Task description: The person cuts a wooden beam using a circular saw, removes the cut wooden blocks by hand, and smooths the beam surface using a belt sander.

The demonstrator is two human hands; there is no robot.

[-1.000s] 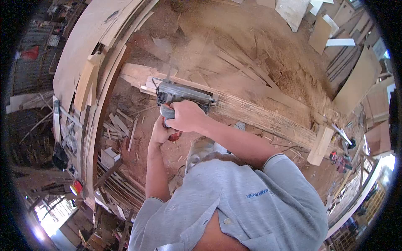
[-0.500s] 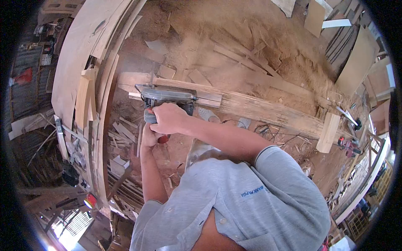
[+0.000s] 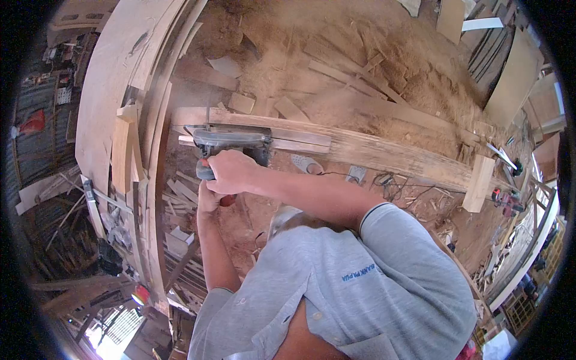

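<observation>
A dark grey power saw (image 3: 233, 139), apparently a circular saw, lies over a long wooden plank (image 3: 384, 159) near the plank's left end. My right hand (image 3: 231, 171) is wrapped around its handle, beside an orange-red part. Just below, my left hand (image 3: 208, 198) is closed on the lower part of the same saw, near a red piece (image 3: 228, 200); its fingers are partly hidden. A pale strip of wood (image 3: 300, 143) extends from under the saw along the plank. The blade cannot be seen.
Stacked boards (image 3: 102, 90) stand at the left. Sawdust and offcuts (image 3: 354, 78) cover the ground beyond the plank. A short board (image 3: 479, 183) crosses its right part, near a red power tool (image 3: 509, 203). Cables (image 3: 390, 183) and a light-coloured shoe (image 3: 306, 164) are below the plank.
The saw and both hands have moved left along the plank, showing more of the pale strip behind the saw. The whole view has shifted slightly.
</observation>
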